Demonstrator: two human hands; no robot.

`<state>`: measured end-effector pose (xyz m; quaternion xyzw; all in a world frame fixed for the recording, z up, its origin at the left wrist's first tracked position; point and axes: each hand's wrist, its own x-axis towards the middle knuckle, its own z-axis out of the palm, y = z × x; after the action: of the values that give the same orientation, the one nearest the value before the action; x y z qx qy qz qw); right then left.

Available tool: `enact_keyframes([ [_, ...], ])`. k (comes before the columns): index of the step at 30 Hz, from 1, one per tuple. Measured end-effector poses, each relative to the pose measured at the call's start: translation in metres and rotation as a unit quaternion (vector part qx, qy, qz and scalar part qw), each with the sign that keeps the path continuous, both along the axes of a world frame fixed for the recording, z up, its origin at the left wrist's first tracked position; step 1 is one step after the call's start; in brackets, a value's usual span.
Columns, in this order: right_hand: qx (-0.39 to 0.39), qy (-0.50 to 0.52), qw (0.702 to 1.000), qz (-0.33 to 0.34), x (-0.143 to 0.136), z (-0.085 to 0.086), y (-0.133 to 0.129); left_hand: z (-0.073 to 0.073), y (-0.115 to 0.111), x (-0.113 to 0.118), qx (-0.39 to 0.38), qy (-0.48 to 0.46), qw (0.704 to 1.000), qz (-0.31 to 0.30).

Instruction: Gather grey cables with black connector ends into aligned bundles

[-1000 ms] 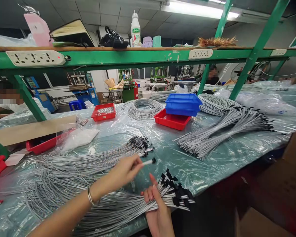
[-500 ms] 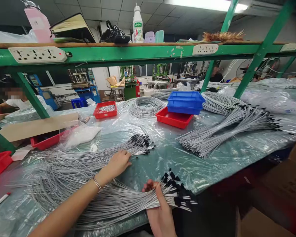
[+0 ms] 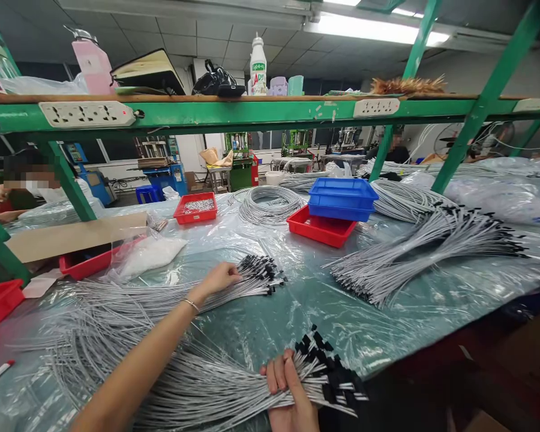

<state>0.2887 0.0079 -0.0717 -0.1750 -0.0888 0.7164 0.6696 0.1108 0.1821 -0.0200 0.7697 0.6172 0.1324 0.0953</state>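
Note:
My right hand (image 3: 290, 387) is wrapped around the front bundle of thin grey cables (image 3: 216, 384), just behind its black tips (image 3: 335, 369). These tips point right, past the table's near edge. Farther back, my left hand (image 3: 221, 278) is closed in a pinch at the rear bundle of grey cables (image 3: 162, 294), close to its black-tipped end (image 3: 258, 267). Its fingertips are partly hidden, so how many cables they hold cannot be made out. At the left, both bundles fan out and run together on the plastic-covered table (image 3: 315, 300).
More black-tipped cables (image 3: 414, 258) lie at the right. Behind are blue trays (image 3: 342, 201) on a red tray (image 3: 321, 228), a cable coil (image 3: 270, 204) and a red tray of small parts (image 3: 195, 207). A green shelf beam (image 3: 252, 114) crosses above. Another person (image 3: 31, 180) sits far left.
My left hand has shifted slightly up along the rear bundle and its fingers have drawn together. My right hand's fingers have closed over the front bundle. The camera has tilted up a little.

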Motion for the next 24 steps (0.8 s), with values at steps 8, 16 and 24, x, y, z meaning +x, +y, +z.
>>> enact_keyframes([
  [8, -0.035, -0.038, 0.999, 0.014, 0.002, 0.006, -0.002, 0.038, -0.06, 0.024, 0.033, 0.041, 0.999, 0.0],
  [16, -0.171, 0.007, 0.985, 0.025, 0.007, 0.008, 0.006, 0.033, -0.167, 0.099, 0.062, 0.284, 0.928, -0.235],
  [24, -0.05, 0.008, 0.998, 0.045, 0.007, -0.002, 0.004, 0.045, -0.076, 0.047, 0.028, 0.142, 0.988, -0.059],
])
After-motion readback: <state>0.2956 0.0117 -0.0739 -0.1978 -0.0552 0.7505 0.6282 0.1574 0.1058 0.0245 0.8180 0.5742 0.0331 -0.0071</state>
